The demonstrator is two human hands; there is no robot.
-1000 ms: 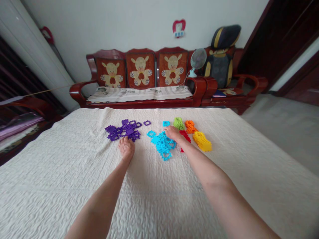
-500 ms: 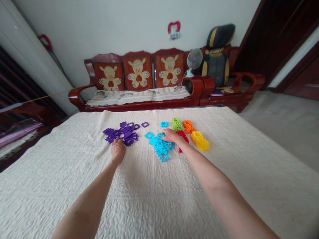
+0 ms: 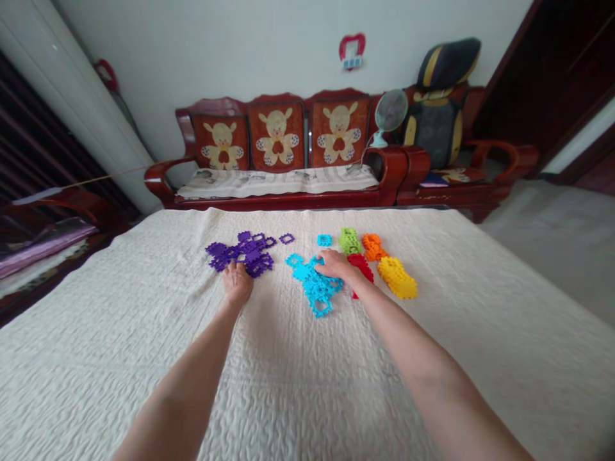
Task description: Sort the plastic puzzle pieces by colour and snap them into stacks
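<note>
My left hand (image 3: 238,282) rests at the near edge of a pile of purple interlocking plastic tiles (image 3: 255,250). Its fingers are stretched forward and touch the pile; the fingertips are partly lost among the tiles. My right hand (image 3: 335,264) reaches over the top of a heap of light blue interlocking tiles (image 3: 318,291). Thumb and forefinger close around a blue tile at the upper part of this heap. Some tiles are square frames with notched edges, others are solid squares. A single purple frame (image 3: 287,239) and a blue one (image 3: 325,240) lie apart behind the piles.
Green tiles (image 3: 349,240), orange tiles (image 3: 373,246), red tiles (image 3: 361,266) and yellow tiles (image 3: 398,278) lie to the right. Everything sits on a cream quilted cloth (image 3: 269,384). Beyond stand a wooden sofa (image 3: 269,200) and a small fan (image 3: 391,110).
The view has turned slightly left, so everything sits further right in the picture. My left hand has edged a little further into the purple pile. My right hand stays at the blue heap.
</note>
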